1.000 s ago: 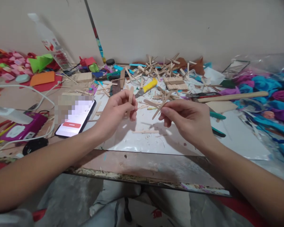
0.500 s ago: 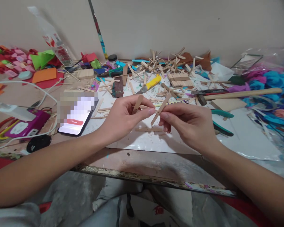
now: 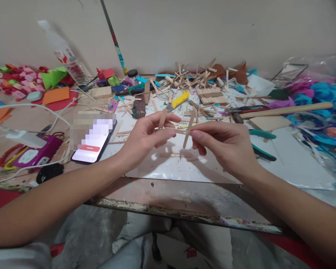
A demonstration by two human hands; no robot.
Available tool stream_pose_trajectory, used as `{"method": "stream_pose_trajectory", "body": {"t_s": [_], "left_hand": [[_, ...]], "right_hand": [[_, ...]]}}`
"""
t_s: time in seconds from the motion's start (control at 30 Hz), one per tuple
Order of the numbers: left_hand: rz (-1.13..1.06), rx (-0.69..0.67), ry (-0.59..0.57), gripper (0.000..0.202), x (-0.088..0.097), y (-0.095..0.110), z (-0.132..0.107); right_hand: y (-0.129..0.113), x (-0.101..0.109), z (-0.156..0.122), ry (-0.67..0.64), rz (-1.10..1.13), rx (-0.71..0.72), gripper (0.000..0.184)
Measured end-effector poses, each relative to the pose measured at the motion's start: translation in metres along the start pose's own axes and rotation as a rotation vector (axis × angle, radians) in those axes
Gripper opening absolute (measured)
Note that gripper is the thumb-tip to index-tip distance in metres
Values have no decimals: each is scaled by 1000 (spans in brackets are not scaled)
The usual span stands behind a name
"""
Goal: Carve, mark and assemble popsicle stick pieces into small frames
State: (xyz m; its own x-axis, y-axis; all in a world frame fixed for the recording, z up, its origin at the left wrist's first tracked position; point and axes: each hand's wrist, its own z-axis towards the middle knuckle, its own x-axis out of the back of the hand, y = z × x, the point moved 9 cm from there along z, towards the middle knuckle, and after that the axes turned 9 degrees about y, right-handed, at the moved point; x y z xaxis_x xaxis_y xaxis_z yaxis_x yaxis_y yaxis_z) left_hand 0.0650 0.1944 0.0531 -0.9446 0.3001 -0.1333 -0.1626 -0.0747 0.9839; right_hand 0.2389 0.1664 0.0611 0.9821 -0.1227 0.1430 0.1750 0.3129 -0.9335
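— Hands first: what have they got?
— Left hand (image 3: 145,139) is closed in a pinch, thumb against fingertips, on a near-upright stick (image 3: 162,119) of the ice-cream kind. Right hand (image 3: 226,147) is pinched the same way on a slanted stick (image 3: 189,129).
— Anything between them?
— A cross stick (image 3: 180,131) lies level from one pinch to the other and touches both sticks. Whether it is glued to them I cannot tell.
— Where is all that?
— It is held in the air over the white sheet (image 3: 168,168) on the worktable (image 3: 156,194), clear of the surface and about midway across it.
— And around it?
— Just behind the hands lies a yellow-handled utility knife (image 3: 177,101), with a heap of loose craft sticks (image 3: 196,78) further back. A small panel of joined sticks (image 3: 210,96) sits beside that heap. Teal-handled pliers (image 3: 259,144) rest near the right wrist, and a long wooden dowel (image 3: 285,111) lies beyond them. A lit phone (image 3: 93,144) lies to the left of the left hand, and a clear plastic bottle (image 3: 70,59) leans at the wall.
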Motion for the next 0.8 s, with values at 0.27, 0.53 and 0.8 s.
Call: {"method": "stream_pose_trajectory", "body": {"t_s": [0.27,0.53,0.8], "left_hand": [[63,-64,-71,27,-4,1,6],[468,-454,6,20,6,15,5],[565,-596,1,20,2,24,0]], "right_hand": [[19,8,14,43,370,-245,14],[19,7,12,10,451,-334,19],[18,-1,9,-70,414,-298,20]]}}
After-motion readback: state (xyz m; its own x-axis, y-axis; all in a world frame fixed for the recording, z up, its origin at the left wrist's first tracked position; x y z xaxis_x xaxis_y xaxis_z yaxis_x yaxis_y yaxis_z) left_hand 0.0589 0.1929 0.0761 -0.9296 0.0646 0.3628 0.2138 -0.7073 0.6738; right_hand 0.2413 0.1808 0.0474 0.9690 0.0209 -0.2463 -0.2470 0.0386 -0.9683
